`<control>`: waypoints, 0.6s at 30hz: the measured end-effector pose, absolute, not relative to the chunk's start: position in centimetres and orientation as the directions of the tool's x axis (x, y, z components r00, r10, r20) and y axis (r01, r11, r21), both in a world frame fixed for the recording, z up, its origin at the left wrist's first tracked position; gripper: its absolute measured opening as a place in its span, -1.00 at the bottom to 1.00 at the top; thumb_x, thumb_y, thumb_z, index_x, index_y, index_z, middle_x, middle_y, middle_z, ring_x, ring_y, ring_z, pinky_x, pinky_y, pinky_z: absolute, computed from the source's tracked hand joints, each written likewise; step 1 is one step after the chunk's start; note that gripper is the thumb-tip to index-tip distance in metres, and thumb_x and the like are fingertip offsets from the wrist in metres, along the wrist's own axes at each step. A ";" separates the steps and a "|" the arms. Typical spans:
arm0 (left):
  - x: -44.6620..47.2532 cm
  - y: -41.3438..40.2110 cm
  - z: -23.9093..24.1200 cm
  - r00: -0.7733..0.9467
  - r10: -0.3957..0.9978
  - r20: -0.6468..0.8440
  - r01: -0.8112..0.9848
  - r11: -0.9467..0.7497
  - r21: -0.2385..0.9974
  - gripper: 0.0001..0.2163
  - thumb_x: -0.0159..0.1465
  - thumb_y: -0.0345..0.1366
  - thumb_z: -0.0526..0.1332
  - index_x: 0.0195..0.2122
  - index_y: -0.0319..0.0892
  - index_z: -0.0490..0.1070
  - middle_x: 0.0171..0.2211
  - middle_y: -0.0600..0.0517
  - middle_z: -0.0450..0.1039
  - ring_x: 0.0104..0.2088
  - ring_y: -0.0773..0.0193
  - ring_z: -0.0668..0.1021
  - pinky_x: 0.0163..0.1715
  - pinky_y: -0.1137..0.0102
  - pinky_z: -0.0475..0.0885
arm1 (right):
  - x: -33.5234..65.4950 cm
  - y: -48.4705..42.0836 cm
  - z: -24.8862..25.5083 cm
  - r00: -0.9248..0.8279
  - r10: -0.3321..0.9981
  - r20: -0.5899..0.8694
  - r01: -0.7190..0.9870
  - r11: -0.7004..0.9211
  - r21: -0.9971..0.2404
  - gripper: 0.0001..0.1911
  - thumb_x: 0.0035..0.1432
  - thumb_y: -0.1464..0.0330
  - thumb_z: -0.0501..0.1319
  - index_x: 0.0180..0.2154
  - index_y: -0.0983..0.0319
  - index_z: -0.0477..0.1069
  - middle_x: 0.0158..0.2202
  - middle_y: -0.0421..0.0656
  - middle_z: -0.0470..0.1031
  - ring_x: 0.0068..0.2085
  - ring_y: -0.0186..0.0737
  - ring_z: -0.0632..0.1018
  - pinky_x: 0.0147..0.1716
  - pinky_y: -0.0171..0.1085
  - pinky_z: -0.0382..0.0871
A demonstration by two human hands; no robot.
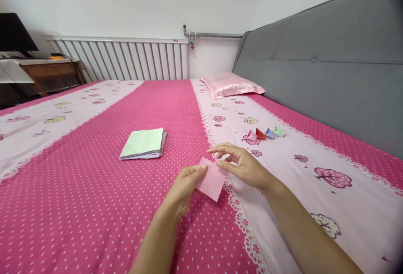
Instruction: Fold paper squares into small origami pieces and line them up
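My left hand pinches a small pink square of paper at its upper left edge, thumb on top. The square is held tilted, one corner pointing down, just above the bed. Over its upper right side hovers my right hand, thumb and fingers apart with a gap between them. Whether its thumb touches the paper's edge I cannot tell. Left of my hands lies a stack of coloured paper, pale green on top. To the right, several small folded paper shapes in pink, red, blue and green sit in a row.
A pink polka-dot bedspread with pale printed bands covers the bed. A shiny pink pillow lies at the back, beside the grey padded headboard. Behind stands a white radiator. A monitor rests on a desk at far left.
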State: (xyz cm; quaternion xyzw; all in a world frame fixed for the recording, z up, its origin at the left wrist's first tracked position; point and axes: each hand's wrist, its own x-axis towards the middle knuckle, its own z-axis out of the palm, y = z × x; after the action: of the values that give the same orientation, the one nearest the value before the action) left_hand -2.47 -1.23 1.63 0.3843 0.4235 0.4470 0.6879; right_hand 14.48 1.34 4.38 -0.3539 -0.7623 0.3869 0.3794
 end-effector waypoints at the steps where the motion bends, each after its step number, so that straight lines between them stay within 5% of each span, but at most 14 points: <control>1: -2.6 -1.1 1.6 0.197 0.944 -0.265 -0.322 0.318 0.892 -0.75 0.03 -0.17 0.27 -0.43 -0.31 0.50 -0.53 -0.07 0.50 -0.57 0.35 0.47 -0.52 0.50 0.32 | 14.9 1.3 4.7 -0.517 0.800 0.303 0.241 0.476 -0.846 -0.69 0.05 0.34 0.18 -0.11 0.07 0.38 0.01 -0.16 0.31 0.00 -0.21 0.35 -0.09 -0.19 0.28; 6: -2.8 -0.8 1.7 0.120 0.931 -0.346 -0.458 0.361 0.812 -0.83 0.05 -0.28 0.26 -0.40 -0.30 0.49 -0.44 -0.09 0.50 -0.51 0.34 0.48 -0.53 0.51 0.37 | 16.3 1.1 5.6 -0.669 0.705 0.234 0.305 0.548 -0.779 -0.53 -0.18 0.32 0.36 -0.13 0.01 0.39 0.17 -0.23 0.09 0.19 -0.09 0.09 0.12 -0.03 0.00; 18: -2.7 -1.0 2.0 0.154 0.928 -0.340 -0.483 0.371 0.793 -0.86 0.12 -0.35 0.20 -0.38 -0.34 0.45 -0.46 -0.08 0.48 -0.51 0.35 0.49 -0.51 0.51 0.41 | 15.7 1.2 5.0 -0.703 0.681 0.204 0.337 0.572 -0.748 -0.61 -0.14 0.27 0.33 -0.17 0.04 0.43 0.16 -0.20 0.11 0.17 -0.08 0.12 0.09 -0.02 0.05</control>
State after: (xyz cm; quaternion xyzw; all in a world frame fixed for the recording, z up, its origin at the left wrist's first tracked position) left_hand -2.72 -1.04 2.03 0.2637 0.4218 0.4951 0.7123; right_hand 15.75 1.22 5.03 -0.2986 -0.8524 0.3534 0.2437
